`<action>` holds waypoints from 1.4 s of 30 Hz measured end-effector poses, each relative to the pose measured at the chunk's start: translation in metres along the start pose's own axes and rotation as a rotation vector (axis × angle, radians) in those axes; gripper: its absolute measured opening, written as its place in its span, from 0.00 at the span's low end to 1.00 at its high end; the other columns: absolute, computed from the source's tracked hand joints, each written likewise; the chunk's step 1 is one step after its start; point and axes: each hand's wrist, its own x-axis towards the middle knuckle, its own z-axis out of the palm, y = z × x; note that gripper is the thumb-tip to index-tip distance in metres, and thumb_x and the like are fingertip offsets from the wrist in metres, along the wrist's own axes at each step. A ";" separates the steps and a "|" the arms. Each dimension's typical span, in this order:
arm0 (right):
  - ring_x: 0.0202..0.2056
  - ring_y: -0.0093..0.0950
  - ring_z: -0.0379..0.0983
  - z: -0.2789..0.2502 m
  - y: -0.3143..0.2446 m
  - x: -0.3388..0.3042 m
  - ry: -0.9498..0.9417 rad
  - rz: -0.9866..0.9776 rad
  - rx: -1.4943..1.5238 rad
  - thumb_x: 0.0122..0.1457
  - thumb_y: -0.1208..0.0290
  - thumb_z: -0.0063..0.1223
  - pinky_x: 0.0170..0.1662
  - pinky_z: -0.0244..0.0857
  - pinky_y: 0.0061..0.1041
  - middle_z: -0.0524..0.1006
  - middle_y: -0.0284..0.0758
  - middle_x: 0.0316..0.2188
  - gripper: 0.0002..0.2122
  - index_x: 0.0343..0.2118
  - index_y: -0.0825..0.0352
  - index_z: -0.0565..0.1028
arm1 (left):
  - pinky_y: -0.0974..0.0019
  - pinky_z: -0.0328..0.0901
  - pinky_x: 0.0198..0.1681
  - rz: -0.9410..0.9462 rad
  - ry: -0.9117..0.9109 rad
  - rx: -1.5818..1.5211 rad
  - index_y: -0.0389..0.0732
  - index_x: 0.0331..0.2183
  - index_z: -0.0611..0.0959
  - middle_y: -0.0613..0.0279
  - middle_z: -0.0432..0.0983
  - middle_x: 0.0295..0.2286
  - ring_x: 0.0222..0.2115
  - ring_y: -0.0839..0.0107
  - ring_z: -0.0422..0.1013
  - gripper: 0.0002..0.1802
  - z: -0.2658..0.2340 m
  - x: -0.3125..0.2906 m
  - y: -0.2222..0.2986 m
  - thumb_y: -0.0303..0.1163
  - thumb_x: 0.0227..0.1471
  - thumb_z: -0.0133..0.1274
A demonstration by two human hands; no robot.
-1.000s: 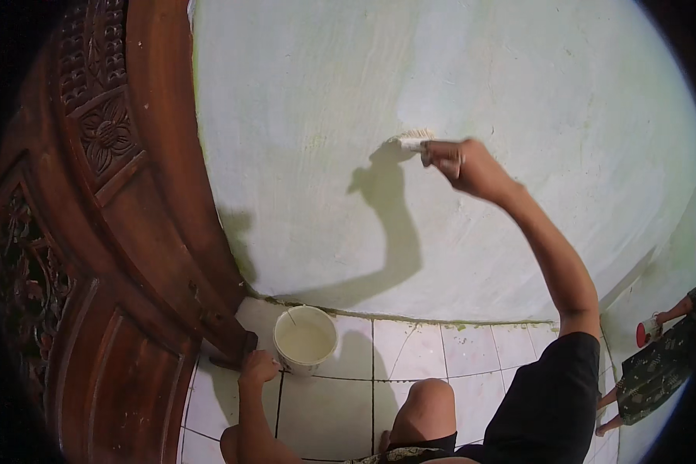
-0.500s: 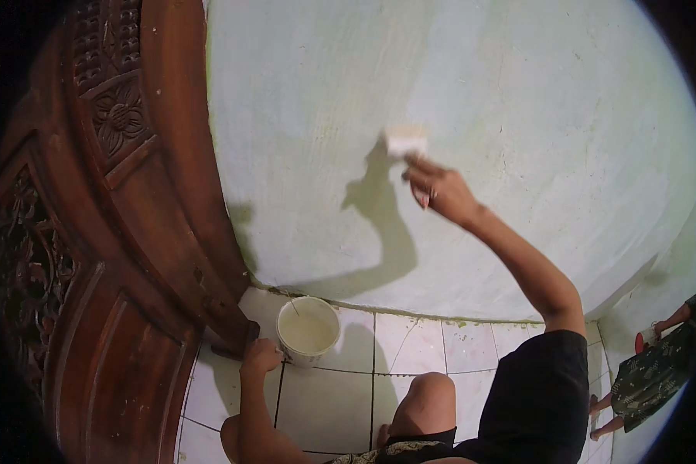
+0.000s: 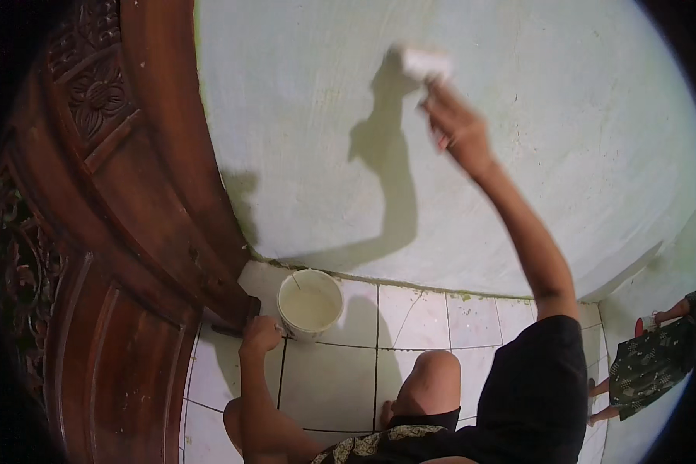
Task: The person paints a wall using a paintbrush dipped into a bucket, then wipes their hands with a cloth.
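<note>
Up at the pale green wall point(image 3: 549, 162), the right hand point(image 3: 458, 127) gripped a white brush point(image 3: 427, 63) by its handle, head upward and blurred, so any marking on it could not be read. Low down, the left hand point(image 3: 262, 334) was curled beside a white bucket point(image 3: 300, 333) on the tiled floor point(image 3: 325, 387); whether it grasped anything could not be told. Any lettering on the bucket was too small to make out. At right, another person point(image 3: 651, 371) held a red-and-white container point(image 3: 643, 325).
</note>
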 end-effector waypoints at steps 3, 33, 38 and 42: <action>0.51 0.43 0.59 0.043 -0.068 -0.089 -0.362 -0.071 0.048 0.44 0.75 0.48 0.42 0.67 0.28 0.57 0.55 0.50 0.15 0.39 0.64 0.68 | 0.56 0.64 0.39 0.048 0.014 -0.022 0.37 0.29 0.79 0.47 0.73 0.31 0.35 0.53 0.69 0.12 0.002 -0.001 0.002 0.34 0.44 0.48; 0.27 0.38 0.69 0.029 -0.046 0.010 -0.370 0.229 0.620 0.42 0.85 0.46 0.30 0.63 0.25 0.73 0.41 0.26 0.04 0.22 0.71 0.69 | 0.57 0.63 0.36 0.045 0.069 -0.007 0.35 0.29 0.78 0.48 0.72 0.30 0.33 0.54 0.69 0.12 0.011 -0.001 -0.011 0.34 0.44 0.49; 0.30 0.35 0.73 -0.020 -0.030 0.088 0.084 0.235 0.050 0.48 0.81 0.47 0.33 0.66 0.19 0.75 0.36 0.31 0.05 0.29 0.66 0.72 | 0.58 0.63 0.39 0.052 0.083 -0.030 0.37 0.28 0.79 0.47 0.73 0.30 0.35 0.53 0.69 0.12 -0.002 -0.006 -0.004 0.35 0.43 0.49; 0.43 0.37 0.68 0.043 -0.031 0.022 0.057 0.038 -0.061 0.44 0.78 0.48 0.37 0.67 0.26 0.69 0.39 0.44 0.12 0.34 0.60 0.72 | 0.58 0.63 0.39 0.038 0.035 -0.027 0.36 0.28 0.79 0.47 0.73 0.30 0.35 0.54 0.69 0.13 -0.004 -0.005 0.004 0.35 0.44 0.49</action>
